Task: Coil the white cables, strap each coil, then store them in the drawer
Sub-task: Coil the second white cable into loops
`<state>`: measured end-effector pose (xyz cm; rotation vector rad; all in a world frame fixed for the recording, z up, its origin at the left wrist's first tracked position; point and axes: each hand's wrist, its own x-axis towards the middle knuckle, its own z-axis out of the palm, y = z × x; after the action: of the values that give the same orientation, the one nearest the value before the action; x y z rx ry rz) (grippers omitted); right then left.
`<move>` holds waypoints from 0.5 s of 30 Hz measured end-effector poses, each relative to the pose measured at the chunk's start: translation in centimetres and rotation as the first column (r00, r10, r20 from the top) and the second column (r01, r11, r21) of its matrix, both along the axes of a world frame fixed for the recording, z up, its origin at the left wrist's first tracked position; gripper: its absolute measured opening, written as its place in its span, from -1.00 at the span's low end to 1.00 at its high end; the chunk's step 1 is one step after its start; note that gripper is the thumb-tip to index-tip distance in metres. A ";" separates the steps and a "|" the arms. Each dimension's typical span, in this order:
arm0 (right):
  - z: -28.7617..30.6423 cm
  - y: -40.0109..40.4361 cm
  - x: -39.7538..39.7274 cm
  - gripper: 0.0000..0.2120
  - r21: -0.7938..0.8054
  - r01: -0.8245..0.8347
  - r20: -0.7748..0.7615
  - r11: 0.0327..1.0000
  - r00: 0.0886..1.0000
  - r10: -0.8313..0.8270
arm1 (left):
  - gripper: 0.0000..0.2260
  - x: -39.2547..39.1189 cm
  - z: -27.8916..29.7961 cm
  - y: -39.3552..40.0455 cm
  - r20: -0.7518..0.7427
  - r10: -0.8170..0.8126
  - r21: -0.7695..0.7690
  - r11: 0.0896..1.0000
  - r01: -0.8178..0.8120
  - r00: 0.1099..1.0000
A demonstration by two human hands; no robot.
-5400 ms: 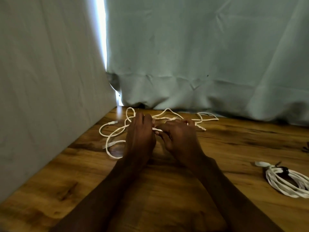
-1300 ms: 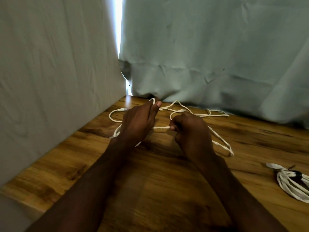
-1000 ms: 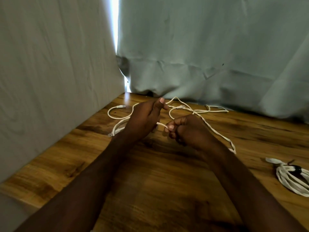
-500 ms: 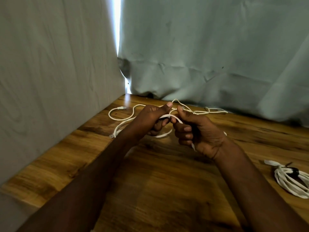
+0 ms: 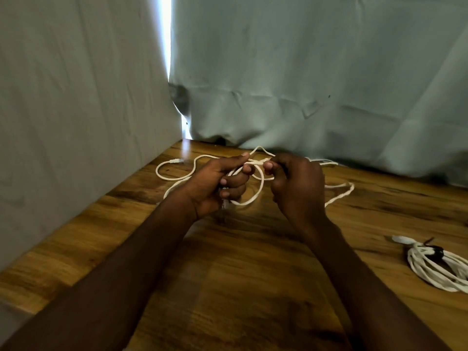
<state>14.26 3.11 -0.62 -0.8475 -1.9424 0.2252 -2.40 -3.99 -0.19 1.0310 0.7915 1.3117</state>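
A loose white cable (image 5: 177, 179) sprawls over the far part of the wooden table (image 5: 243, 274), near the curtain corner. My left hand (image 5: 217, 183) grips a small loop of that cable, fingers curled round it. My right hand (image 5: 296, 183) pinches the same cable close beside the left, thumb and forefinger on the strand. More of the cable trails right (image 5: 342, 193) behind my right hand. A second white cable, coiled (image 5: 438, 269) and bound with a dark strap (image 5: 258, 254), lies at the right edge. No drawer is in view.
Pale fabric hangs on the left (image 5: 76, 97) and across the back (image 5: 304, 72), closing in the table corner. A bright gap (image 5: 166, 46) shows where the two cloths meet. Bare wood lies between my forearms.
Both hands have lifted off the table and come together. A loop of cable has formed in my left hand, and the trailing strand on the right has been drawn in.
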 end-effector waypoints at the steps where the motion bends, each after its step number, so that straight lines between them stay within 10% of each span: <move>1: 0.0 0.2 -0.2 -0.73 -0.120 -0.048 -0.035 0.992 0.998 0.044 | -0.70 0.0 -0.1 0.1 0.040 -0.015 0.003 1.000 0.015 0.999; 8: 0.9 0.2 0.2 -0.76 -0.415 -0.499 -0.357 0.761 0.858 0.368 | -0.78 -0.5 -0.1 0.3 0.459 -0.102 0.083 0.994 0.072 0.883; 15: -0.5 -1.2 -0.9 -0.88 -0.070 -0.272 -0.183 0.960 0.949 0.256 | -0.73 -3.4 -1.0 0.6 0.715 -0.068 0.136 0.990 -0.043 0.696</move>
<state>13.40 1.88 -1.10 -0.6032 -1.8885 0.5369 -5.81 -3.41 -1.21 0.5280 0.0796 1.6157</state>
